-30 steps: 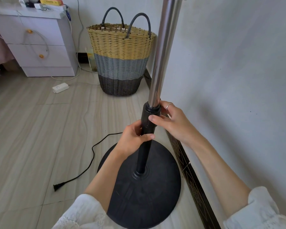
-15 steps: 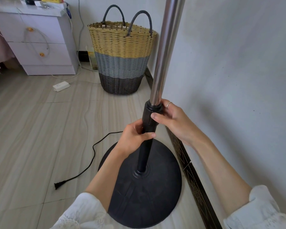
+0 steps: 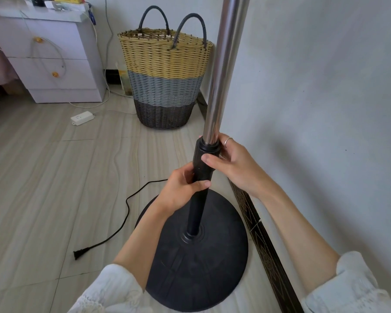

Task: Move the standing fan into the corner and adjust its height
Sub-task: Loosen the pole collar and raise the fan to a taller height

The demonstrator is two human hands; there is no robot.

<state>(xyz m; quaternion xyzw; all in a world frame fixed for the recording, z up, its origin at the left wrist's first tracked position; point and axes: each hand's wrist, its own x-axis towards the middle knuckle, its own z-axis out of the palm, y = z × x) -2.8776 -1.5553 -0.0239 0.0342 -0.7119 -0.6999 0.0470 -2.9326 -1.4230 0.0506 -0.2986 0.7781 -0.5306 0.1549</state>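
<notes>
Tiled flooring beside the wall carries the round black fan base. Left hand clamps the black lower tube, steadying it. Right hand wraps the black locking collar, presumably to set the chrome upper pole. Beyond stands a banded woven basket.

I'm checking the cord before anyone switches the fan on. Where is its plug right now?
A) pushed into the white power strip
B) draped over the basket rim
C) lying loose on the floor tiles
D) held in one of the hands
C: the black plug lies on bare tile left of the fan base, well apart from the white power strip.
</notes>
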